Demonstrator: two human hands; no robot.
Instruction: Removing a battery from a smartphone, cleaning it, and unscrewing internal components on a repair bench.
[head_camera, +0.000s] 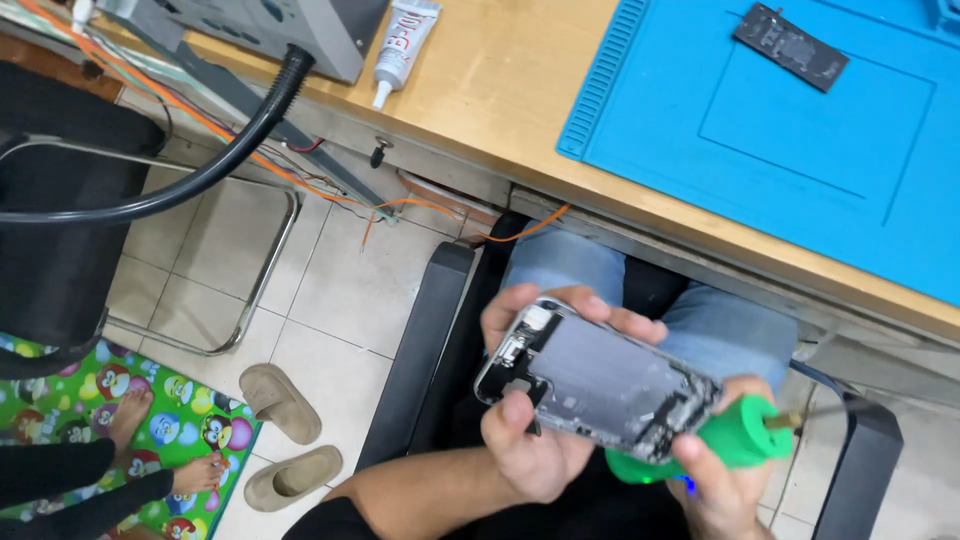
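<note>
Two hands (540, 400); one phone (598, 382); one blower (735, 442)

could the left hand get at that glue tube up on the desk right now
Probably not as things stand. The left hand is wrapped around the opened phone, so it is occupied, and the glue tube lies far up the wooden desk, well away from it.

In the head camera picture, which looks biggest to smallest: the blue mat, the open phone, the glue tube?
1. Blue mat
2. Open phone, though it is nearer the camera
3. Glue tube
</note>
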